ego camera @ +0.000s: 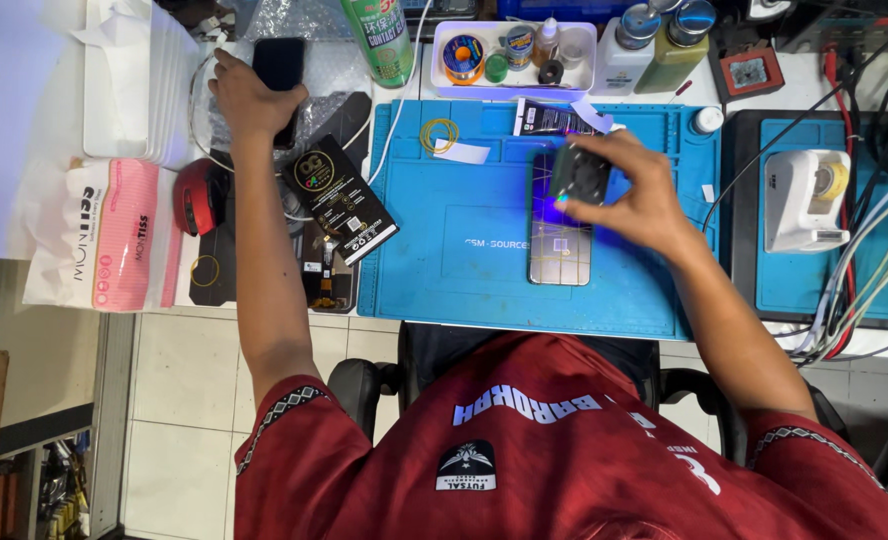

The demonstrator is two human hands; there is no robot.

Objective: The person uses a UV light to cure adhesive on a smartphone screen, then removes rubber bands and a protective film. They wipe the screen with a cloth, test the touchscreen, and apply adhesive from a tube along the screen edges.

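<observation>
My left hand (246,97) reaches to the far left of the bench and grips a black phone (280,65) that rests on a clear plastic bag. My right hand (636,190) holds a small dark lamp (578,176) that casts violet light down onto a phone (560,232) lying face up on the blue work mat (464,260). The lamp covers the top end of that phone.
A black flat box (339,197) lies at the mat's left edge. A green spray can (379,38), a white tray of small parts (514,52) and two bottles (654,45) stand at the back. A white device (802,200) with cables sits right; tissue pack (104,235) left.
</observation>
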